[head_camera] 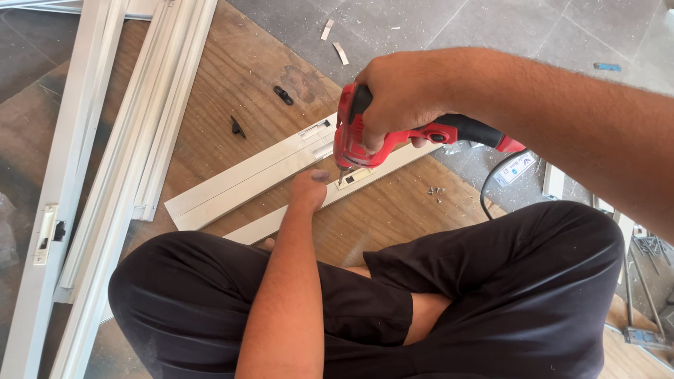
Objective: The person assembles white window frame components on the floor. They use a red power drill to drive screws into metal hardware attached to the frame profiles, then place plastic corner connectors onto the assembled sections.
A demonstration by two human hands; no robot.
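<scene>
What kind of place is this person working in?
Probably a window-frame workshop or fitting site. Long white metal profiles lie on a wooden board over a tiled floor, loose screws are scattered about, and the right hand holds a red power drill.

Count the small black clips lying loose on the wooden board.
2. One clip lies up the board near a dark stain; the other clip sits lower left of it, just above the white profiles. More may hide under arms or drill.

bare forearms, no sleeves; black shorts (505, 281) over crossed legs.
</scene>
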